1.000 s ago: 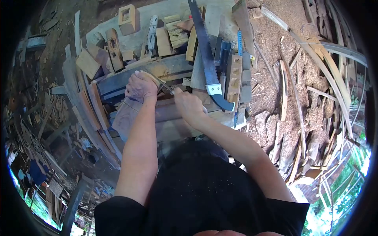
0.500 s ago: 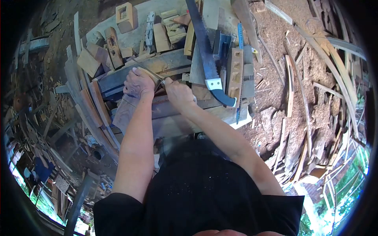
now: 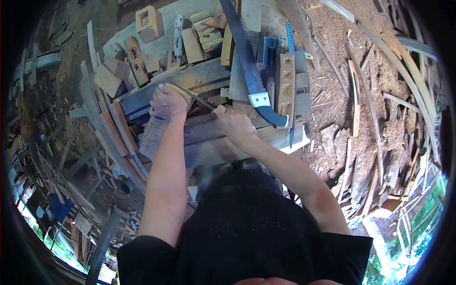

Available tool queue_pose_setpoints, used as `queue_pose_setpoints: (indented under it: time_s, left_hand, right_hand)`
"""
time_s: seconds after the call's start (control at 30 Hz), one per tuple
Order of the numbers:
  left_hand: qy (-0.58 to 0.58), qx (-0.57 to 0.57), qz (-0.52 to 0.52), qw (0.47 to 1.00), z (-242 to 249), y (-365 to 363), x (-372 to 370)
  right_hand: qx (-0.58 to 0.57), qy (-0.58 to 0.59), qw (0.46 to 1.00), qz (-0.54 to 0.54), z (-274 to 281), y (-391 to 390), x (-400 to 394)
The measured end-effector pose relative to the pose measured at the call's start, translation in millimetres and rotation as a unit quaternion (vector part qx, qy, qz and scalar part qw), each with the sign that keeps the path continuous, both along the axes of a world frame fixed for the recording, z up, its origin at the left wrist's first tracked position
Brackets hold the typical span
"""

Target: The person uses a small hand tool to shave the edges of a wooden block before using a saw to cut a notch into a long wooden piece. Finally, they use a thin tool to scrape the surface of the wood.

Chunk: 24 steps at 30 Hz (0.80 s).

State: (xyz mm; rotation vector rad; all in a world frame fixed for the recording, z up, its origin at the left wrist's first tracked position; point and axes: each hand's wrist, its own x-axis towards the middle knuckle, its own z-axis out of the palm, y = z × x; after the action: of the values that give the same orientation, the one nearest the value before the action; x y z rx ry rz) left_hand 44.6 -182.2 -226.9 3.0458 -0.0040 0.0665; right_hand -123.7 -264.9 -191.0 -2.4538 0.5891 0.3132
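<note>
My left hand (image 3: pixel 168 102) is closed over a small pale wood block (image 3: pixel 184 93), pressing it down on the bench timbers. Wrapped in my right hand (image 3: pixel 233 124) is the handle of a long, slim metal file (image 3: pixel 202 100). Its narrow dark blade slants up and left from my fist and lies along the block's right edge. Most of the handle is hidden by my fingers. Under both hands run thick wooden beams (image 3: pixel 199 133). Right of my right hand rests a handsaw (image 3: pixel 247 61) with a black and white grip.
A hollow wood block (image 3: pixel 148 23) and several offcuts (image 3: pixel 192 45) sit at the bench's far side. A board with square mortises (image 3: pixel 286 85) and a blue tape or ruler (image 3: pixel 290 38) lie on the right. Shavings and wood strips (image 3: pixel 354 95) cover the ground beyond.
My right hand has drawn the file back, toward the lower right along the block. My left hand stays on the block. The whole view has shifted slightly.
</note>
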Motion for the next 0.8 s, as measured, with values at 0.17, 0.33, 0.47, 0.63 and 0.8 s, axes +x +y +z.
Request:
queue_pose_setpoints:
  time_s: [0.17, 0.33, 0.47, 0.63, 0.8]
  left_hand:
    - [0.005, 0.016, 0.0, 1.0, 1.5, 0.8, -0.7]
    - [0.004, 0.002, -0.004, 1.0, 2.9, -1.4, -0.8]
    - [0.014, 0.018, -0.008, 1.0, 3.6, 0.6, -0.7]
    - [0.006, 0.011, -0.007, 1.0, -1.3, 3.8, 0.5]
    - [-0.03, -0.003, -0.009, 1.0, -11.6, 4.1, 6.5]
  right_hand:
    - [-0.101, -0.022, 0.994, 0.017, -19.6, 15.5, 34.5]
    - [-0.048, -0.023, 0.999, 0.003, -5.1, 0.8, -16.9]
    - [0.0, 0.017, 0.999, -0.029, -22.6, -1.2, -23.2]
    - [-0.033, -0.012, 0.999, 0.005, -2.0, 4.8, -38.6]
    - [-0.052, -0.015, 0.998, -0.025, -27.5, 18.8, -27.4]
